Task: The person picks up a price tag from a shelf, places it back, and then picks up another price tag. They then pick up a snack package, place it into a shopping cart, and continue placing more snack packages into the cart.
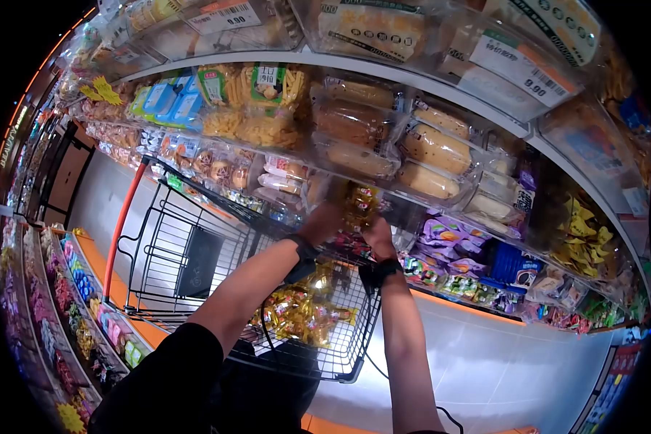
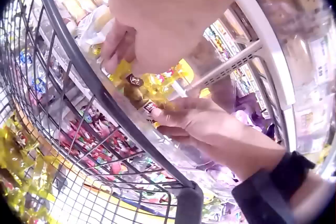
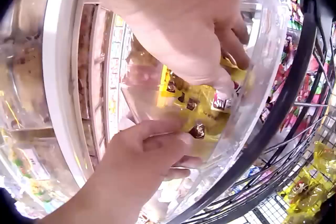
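Both hands reach into a clear plastic bin (image 3: 252, 103) on the shelf, just past the cart's far rim. The bin holds yellow candy packets (image 1: 360, 204) with small brown labels. My left hand (image 1: 325, 218) curls its fingers round a bunch of these yellow candy packets (image 2: 152, 90). My right hand (image 1: 375, 231), black band at the wrist, pinches the same yellow candy packets (image 3: 195, 109) from the other side. In the left wrist view the left hand (image 2: 123, 45) is on top and the right hand (image 2: 178, 121) below. In the right wrist view the right hand (image 3: 220, 56) is above the left hand (image 3: 152, 148).
A black wire shopping cart (image 1: 195, 246) with a red handle stands between me and the shelf, with several yellow packets (image 1: 300, 312) lying in it. Shelves above hold bagged bread rolls (image 1: 430, 148) and snacks. A second snack rack (image 1: 65, 304) runs along the left.
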